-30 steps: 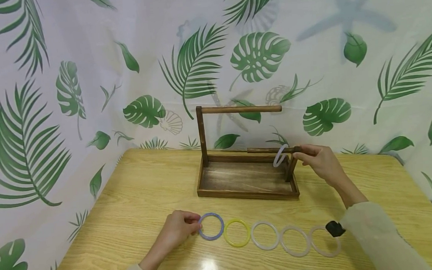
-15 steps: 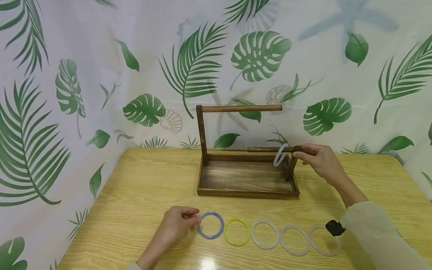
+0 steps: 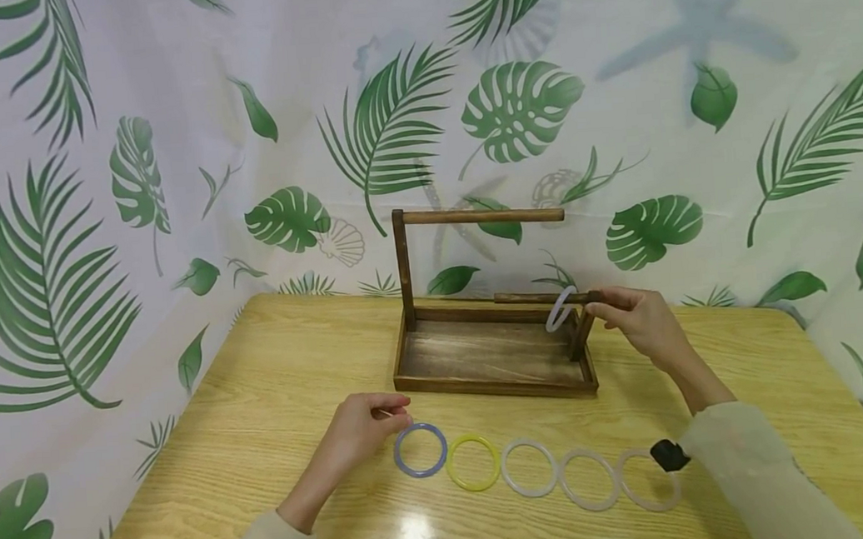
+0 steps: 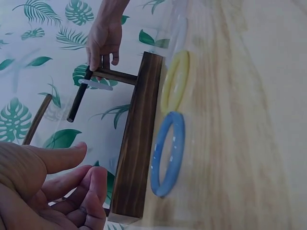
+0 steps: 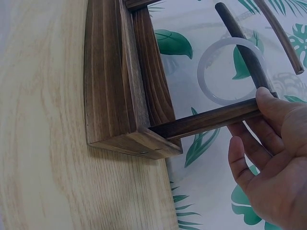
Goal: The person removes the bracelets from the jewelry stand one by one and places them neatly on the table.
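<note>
My right hand (image 3: 648, 327) grips the top of the short post of a dark wooden stand (image 3: 496, 386), thumb on one side and fingers on the other. Close by, a pale translucent ring (image 5: 201, 72) hangs on the lower bar that juts from this post. My left hand (image 3: 368, 431) hovers over the table just behind the blue ring (image 4: 177, 163), thumb and fingers loosely bent and apart, with nothing between them. The blue ring lies flat at the left end of a row, beside a yellow ring (image 3: 475, 488).
Farther right in the row lie a white ring (image 3: 532, 495) and paler rings (image 3: 593, 508), the last partly covered by the right sleeve (image 3: 746, 465). The stand's taller post carries a longer upper bar (image 3: 484, 216). A leaf-printed cloth (image 3: 275, 80) backs the wooden table (image 3: 272, 356).
My left hand has left the blue ring's left edge and shifted up and slightly right, to behind the ring. The right hand stays on the post.
</note>
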Demonstrator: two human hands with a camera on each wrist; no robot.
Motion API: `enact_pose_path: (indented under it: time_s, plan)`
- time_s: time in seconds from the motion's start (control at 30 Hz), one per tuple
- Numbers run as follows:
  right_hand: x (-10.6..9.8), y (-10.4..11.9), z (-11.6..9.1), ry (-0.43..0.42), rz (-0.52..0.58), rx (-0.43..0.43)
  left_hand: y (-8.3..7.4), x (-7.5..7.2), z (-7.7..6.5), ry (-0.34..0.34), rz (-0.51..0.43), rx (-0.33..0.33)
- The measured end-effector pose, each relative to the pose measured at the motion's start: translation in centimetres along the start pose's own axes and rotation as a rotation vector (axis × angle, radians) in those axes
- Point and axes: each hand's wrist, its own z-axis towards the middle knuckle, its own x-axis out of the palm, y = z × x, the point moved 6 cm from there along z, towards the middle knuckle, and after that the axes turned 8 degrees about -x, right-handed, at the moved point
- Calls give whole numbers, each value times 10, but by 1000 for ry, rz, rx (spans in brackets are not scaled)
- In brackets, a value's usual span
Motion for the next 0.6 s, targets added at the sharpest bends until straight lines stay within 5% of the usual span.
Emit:
enact_pose_path:
  time_s: [0.6]
  plan:
    - [0,-4,0,1,-12,0,-44,14,16,53,-31,87]
